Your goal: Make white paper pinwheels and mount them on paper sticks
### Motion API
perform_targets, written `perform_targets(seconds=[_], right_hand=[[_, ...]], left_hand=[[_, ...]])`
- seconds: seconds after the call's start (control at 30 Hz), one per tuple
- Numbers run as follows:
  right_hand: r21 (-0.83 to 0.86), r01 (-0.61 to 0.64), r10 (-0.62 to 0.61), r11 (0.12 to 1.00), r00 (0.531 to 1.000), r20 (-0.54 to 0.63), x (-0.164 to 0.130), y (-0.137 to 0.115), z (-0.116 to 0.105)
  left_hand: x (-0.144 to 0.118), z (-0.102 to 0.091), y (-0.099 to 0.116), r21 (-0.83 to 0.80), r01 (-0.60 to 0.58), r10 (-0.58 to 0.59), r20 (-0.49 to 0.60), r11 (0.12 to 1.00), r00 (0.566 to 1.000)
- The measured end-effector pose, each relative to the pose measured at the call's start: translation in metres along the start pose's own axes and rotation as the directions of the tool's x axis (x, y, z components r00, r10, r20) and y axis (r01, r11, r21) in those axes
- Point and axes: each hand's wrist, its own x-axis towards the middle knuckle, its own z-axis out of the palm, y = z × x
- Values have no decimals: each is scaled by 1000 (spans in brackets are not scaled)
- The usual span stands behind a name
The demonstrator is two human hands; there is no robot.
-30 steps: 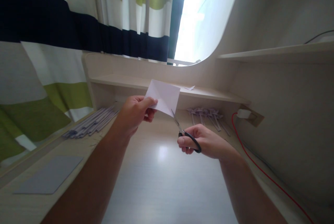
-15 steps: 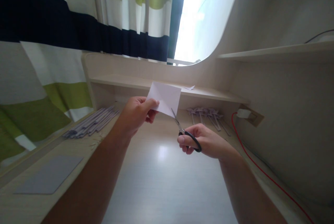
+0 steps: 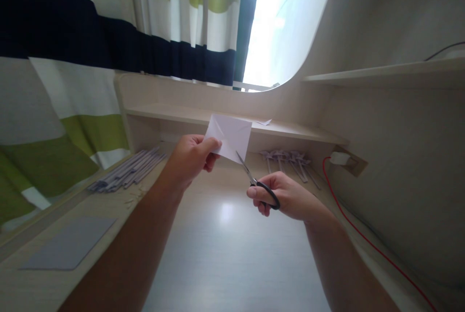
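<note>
My left hand (image 3: 196, 157) pinches the left edge of a white square sheet of paper (image 3: 232, 132), thumb on top, holding it up above the desk. Faint crease lines cross the sheet. In my right hand (image 3: 278, 195) is a pair of scissors (image 3: 250, 172) with black handles, fingers through the loops. Its blades point up and left and overlap the lower right part of the paper. How deep any cut runs is too fine to make out.
Rolled paper sticks (image 3: 127, 171) lie at the left, with a flat grey-white sheet (image 3: 69, 243) nearer me. Several paper pinwheels (image 3: 286, 157) rest at the back right. A folded paper piece (image 3: 264, 122) is on the shelf (image 3: 290, 130). A red cable (image 3: 358, 229) runs down the right side.
The scissors have shifted slightly up and left over the paper, and their handles look closer together. My left hand and the sheet are almost still.
</note>
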Motion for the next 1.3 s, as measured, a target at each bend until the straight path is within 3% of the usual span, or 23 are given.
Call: perform_targets(seconds=[0.8,1.3], right_hand=[[-14,25,-26,1000,998,-51,3,2,-2],[0,-14,14,1000,998,-64,1,-1,0]], left_hand=[[3,1,-2,-17,3,-3,-16,1000,1000],[2,0,-3,4,98,-98,87,995,991]])
